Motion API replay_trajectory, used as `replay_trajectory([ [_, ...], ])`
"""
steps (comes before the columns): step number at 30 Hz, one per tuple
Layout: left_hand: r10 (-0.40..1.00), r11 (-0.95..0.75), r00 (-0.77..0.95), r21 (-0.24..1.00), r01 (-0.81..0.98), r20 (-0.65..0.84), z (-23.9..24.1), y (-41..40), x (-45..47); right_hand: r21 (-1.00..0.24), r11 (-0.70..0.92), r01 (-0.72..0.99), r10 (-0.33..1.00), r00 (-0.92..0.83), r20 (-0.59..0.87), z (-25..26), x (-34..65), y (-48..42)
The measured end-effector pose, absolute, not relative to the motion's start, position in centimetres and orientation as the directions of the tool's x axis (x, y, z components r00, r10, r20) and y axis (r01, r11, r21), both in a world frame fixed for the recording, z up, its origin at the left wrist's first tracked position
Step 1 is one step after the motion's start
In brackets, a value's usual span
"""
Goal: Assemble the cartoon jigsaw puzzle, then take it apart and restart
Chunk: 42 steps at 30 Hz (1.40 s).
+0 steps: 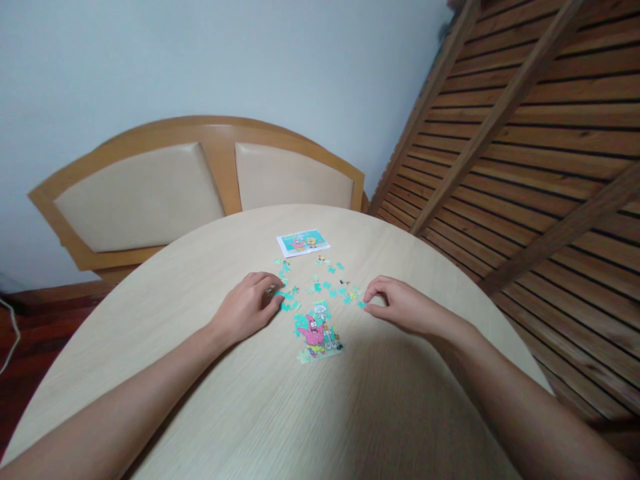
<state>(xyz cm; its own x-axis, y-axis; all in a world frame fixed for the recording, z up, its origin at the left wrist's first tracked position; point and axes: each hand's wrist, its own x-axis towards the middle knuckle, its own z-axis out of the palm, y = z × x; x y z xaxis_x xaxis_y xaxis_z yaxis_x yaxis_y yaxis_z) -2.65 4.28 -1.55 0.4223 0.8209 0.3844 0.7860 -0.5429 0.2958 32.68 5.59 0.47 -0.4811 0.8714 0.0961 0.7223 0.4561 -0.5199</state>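
Observation:
A partly joined jigsaw puzzle (pixel 317 333) lies flat in the middle of the table, showing a pink starfish figure and a pale figure on teal. Beyond it, loose teal puzzle pieces (pixel 327 285) are scattered in several small groups. My left hand (pixel 250 300) rests on the table left of the puzzle, thumb and fingers apart beside a cluster of loose pieces (pixel 290 299). On the right, my right hand (pixel 393 303) curves its thumb and forefinger apart; its fingertips are near a teal piece (pixel 361 305), and I cannot tell whether they touch it.
A printed reference picture (pixel 303 243) on white paper lies behind the pieces. The round wooden table (pixel 240 413) has a wood-framed bench with cream panels (pixel 295 177) at its far side. A slatted wooden partition (pixel 525 133) stands at right.

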Motion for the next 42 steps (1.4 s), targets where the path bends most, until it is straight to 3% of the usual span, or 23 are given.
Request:
replay_trajectory([
  [6,0.728,-0.674,0.542,0.289,0.680,0.419,-1.3,3.9,-2.3,-0.564,0.402,0.721,0.883,-0.469,0.030,0.9,31.8,5.1],
  [12,0.604,-0.797,0.722,0.270,0.540,0.338,-0.9,3.9,-2.2,-0.629,0.418,0.655,0.866,-0.497,0.057,0.9,31.2,4.9],
  [22,0.688,-0.723,0.633,0.266,0.638,0.354,-2.2,5.0,-2.4,-0.539,0.600,0.591,0.770,-0.610,0.189,-0.2,31.4,5.8],
  [30,0.782,-0.607,0.514,0.245,0.756,0.354,-2.7,5.5,-2.4,-0.527,0.618,0.583,0.760,-0.616,0.208,-0.3,31.6,6.0],
  [38,0.779,-0.599,0.471,0.268,0.755,0.415,-2.1,5.1,-2.2,-0.524,0.619,0.586,0.760,-0.616,0.208,-0.1,31.5,5.9],
  [42,0.721,-0.680,0.560,0.260,0.685,0.409,-2.1,5.0,-2.2,-0.527,0.619,0.583,0.758,-0.619,0.206,-0.2,31.6,5.9],
])
